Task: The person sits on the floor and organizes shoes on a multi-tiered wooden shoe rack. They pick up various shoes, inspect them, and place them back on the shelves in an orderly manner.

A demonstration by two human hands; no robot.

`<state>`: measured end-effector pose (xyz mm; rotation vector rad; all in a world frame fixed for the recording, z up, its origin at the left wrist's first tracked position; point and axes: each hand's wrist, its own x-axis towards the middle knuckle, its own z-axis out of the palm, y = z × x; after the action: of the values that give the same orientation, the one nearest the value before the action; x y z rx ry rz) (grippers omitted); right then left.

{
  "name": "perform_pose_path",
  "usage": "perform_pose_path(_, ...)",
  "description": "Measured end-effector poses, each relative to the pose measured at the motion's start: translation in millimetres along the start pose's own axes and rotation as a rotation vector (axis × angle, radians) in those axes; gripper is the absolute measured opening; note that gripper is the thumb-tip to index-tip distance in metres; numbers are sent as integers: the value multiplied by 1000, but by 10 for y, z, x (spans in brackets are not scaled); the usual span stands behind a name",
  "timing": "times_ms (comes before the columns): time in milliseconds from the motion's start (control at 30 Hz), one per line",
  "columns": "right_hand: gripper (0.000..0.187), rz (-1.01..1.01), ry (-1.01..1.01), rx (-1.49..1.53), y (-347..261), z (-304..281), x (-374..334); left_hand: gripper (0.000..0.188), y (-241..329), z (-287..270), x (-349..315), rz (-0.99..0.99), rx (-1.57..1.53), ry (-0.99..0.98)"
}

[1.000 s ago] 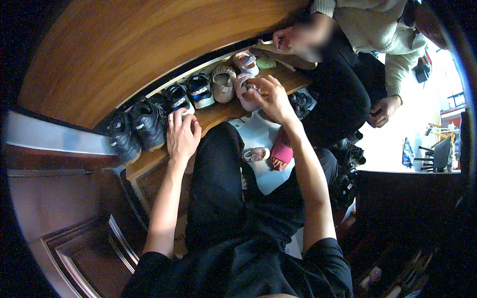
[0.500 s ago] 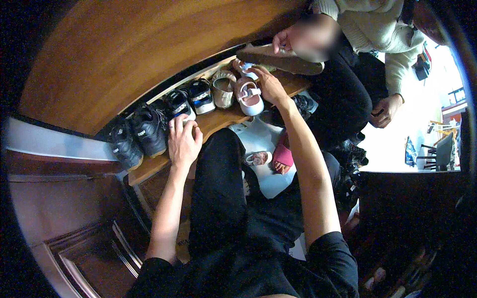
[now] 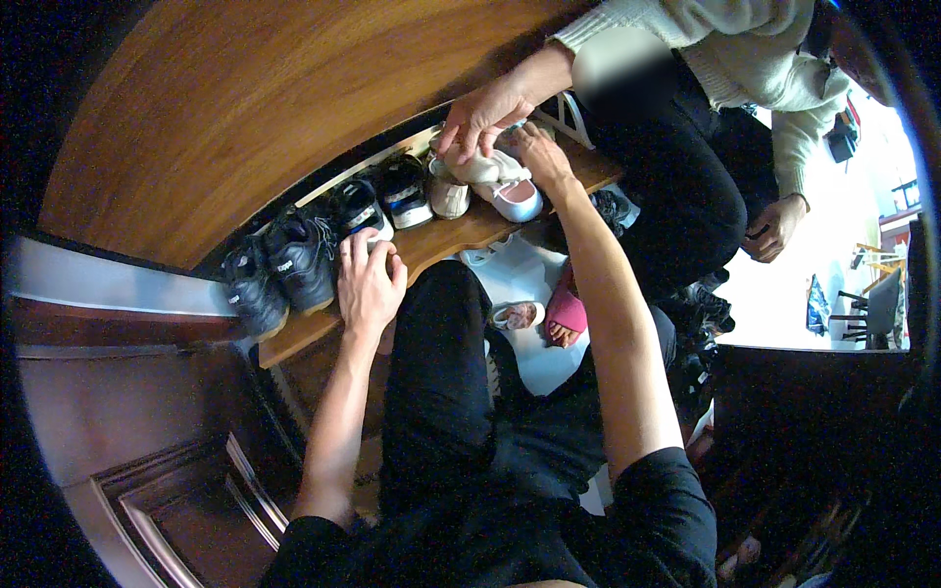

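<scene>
Wooden shelf (image 3: 428,241), shoes in a row along it. Left end: two black shoes (image 3: 299,263) side by side. Next, black-and-white sneakers (image 3: 405,193), then a beige shoe (image 3: 451,199) and a pale pink-and-white shoe (image 3: 518,201), opening toward the wearer. Left hand (image 3: 371,284) at the shelf's front edge, fingers loosely bent, tips at one sneaker's heel; contact unclear. Right hand (image 3: 541,157) reaches to the shelf's back, right of the pale shoe; fingertips partly hidden. Second person, cream knit sleeve (image 3: 613,22), extends a hand (image 3: 487,110) over the beige shoe. Below, between wearer's knees: small light shoe (image 3: 517,316), bright pink item (image 3: 567,312) beside it.
</scene>
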<state>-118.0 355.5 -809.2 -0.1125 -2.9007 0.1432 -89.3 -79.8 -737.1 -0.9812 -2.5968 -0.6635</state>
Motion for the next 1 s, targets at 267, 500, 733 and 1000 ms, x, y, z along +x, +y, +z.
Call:
perform_pose_path(267, 46, 264, 96, -50, 45, -583, -312, 14, -6, -43, -40, -42, 36, -7)
perform_pose_path(500, 43, 219, 233, 244, -120, -837, -512, 13, -42, -51, -56, -36, 57, -2)
perform_pose_path(733, 60, 42, 133, 508, -937, -1207, -1079, 13, 7, -56, -31, -33, 48, -15)
perform_pose_path(1000, 46, 172, 62, 281, -814, -993, -806, 14, -35, -27, -31, -35, 43, -22)
